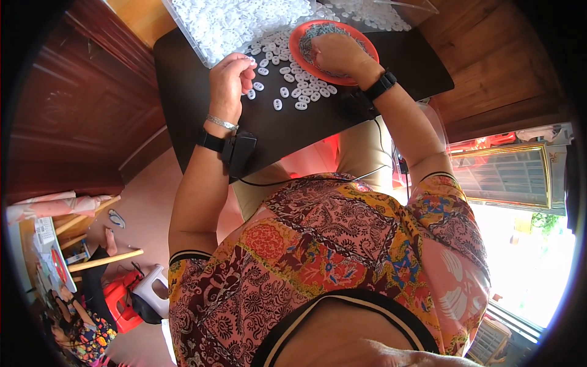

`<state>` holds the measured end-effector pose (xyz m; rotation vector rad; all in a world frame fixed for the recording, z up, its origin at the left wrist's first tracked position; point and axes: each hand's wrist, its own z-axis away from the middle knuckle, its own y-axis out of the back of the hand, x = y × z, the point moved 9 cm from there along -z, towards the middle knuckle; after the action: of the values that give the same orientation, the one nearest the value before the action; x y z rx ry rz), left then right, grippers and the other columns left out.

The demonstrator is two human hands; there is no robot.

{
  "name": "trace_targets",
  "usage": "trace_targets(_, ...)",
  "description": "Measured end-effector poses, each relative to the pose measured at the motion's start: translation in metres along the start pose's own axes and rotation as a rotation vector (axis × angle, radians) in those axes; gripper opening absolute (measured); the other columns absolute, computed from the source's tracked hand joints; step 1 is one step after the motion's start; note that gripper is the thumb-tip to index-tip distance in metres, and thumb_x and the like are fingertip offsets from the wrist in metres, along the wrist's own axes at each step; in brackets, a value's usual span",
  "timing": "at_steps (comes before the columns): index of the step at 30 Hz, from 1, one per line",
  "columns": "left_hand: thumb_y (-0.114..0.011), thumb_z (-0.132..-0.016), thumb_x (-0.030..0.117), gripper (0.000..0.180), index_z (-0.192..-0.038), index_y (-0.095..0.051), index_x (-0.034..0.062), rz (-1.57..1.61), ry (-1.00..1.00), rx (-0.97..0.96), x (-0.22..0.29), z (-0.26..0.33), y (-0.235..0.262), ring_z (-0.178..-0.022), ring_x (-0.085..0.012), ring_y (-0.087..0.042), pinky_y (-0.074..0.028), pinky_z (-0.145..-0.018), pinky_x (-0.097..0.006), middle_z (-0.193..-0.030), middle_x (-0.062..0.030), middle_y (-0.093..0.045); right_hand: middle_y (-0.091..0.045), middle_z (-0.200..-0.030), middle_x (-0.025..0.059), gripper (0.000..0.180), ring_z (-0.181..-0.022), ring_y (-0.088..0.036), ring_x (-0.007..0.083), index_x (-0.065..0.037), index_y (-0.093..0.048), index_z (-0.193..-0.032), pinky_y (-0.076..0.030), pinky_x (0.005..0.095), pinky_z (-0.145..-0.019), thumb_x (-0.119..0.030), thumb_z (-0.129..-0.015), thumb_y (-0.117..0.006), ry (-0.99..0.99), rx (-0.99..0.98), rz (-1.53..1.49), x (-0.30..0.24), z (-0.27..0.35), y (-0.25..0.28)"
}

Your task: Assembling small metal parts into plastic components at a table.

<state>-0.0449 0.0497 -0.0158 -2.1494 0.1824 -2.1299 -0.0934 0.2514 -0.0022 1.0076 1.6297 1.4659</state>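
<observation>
Pinched between the thumb and fingers of my left hand [227,82] is a small white oval plastic piece [252,62], partly covered by the fingertips. My right hand [339,55] reaches into a red-orange bowl [331,78] with its fingers curled down. Thin grey metal pieces [321,29], which look like small screws or nails, fill the bowl. Whether the right fingers hold any of them is hidden. Many white oval pieces with two holes [301,106] lie loose on the dark tabletop [195,110], between my hands and in front of the bowl.
A clear bin [211,60] heaped with white pieces stands at the table's far left, with more white pieces [379,15] behind the bowl. A black cable [275,184] runs from my left wrist device across my lap. Another person [85,333] is at lower left, near a red stool [120,303].
</observation>
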Motion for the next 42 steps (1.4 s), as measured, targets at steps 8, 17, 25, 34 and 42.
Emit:
trace_targets(8, -0.054, -0.081, 0.016, 0.015, -0.076, -0.061, 0.0036, 0.026, -0.003, 0.009, 0.000, 0.000, 0.002, -0.048, -0.0056, -0.047, -0.034, -0.044, -0.019, -0.061, -0.0007, -0.056, -0.062, -0.077, 0.0156, 0.019, -0.074, -0.060, 0.0314, -0.004, -0.060, -0.086, -0.047, 0.0401, -0.068, -0.020, -0.079, -0.053, -0.015, 0.121, -0.365, 0.021, 0.007, 0.024)
trace_targets(17, -0.055, -0.080, 0.016, 0.015, -0.076, -0.061, 0.0036, 0.034, -0.006, -0.013, 0.000, 0.002, -0.002, -0.047, -0.0057, -0.046, -0.035, -0.044, -0.019, -0.061, -0.0007, -0.056, -0.058, -0.075, 0.0205, 0.022, -0.076, -0.058, 0.0359, 0.000, -0.055, -0.085, -0.046, 0.0403, -0.069, -0.019, -0.084, -0.043, 0.024, 0.363, -0.504, 0.047, 0.017, 0.025)
trace_targets(25, -0.054, -0.079, 0.012, 0.014, -0.072, -0.061, 0.0014, 0.037, -0.038, -0.021, 0.003, 0.002, -0.003, -0.044, -0.0089, -0.046, -0.035, -0.040, -0.021, -0.058, -0.0035, -0.055, -0.059, -0.075, 0.0095, 0.010, -0.063, -0.059, 0.0218, -0.002, -0.061, -0.091, -0.046, 0.0310, -0.059, -0.009, -0.086, -0.058, 0.362, 0.472, -0.625, -0.108, 0.067, 0.139)
trace_targets(34, -0.049, -0.085, 0.013, 0.016, -0.080, -0.059, 0.0014, -0.134, -0.090, -0.048, 0.005, 0.005, -0.001, -0.050, -0.0074, -0.045, -0.035, -0.048, -0.020, -0.064, -0.0009, -0.053, -0.056, -0.055, 0.0163, 0.020, -0.047, -0.054, 0.0339, -0.003, -0.055, -0.059, -0.044, 0.0424, -0.042, -0.020, -0.070, -0.060, 1.185, 0.345, -1.068, -0.242, 0.155, 0.227)
trace_targets(42, -0.049, -0.088, 0.014, 0.018, -0.083, -0.058, 0.0003, -0.108, -0.085, -0.085, 0.002, 0.007, -0.005, -0.051, -0.0071, -0.044, -0.035, -0.048, -0.020, -0.062, -0.0001, -0.051, -0.056, -0.056, 0.0150, 0.019, -0.047, -0.055, 0.0304, -0.002, -0.054, -0.061, -0.044, 0.0413, -0.041, -0.019, -0.069, -0.058, 1.174, 0.413, -0.955, -0.226, 0.174, 0.206)
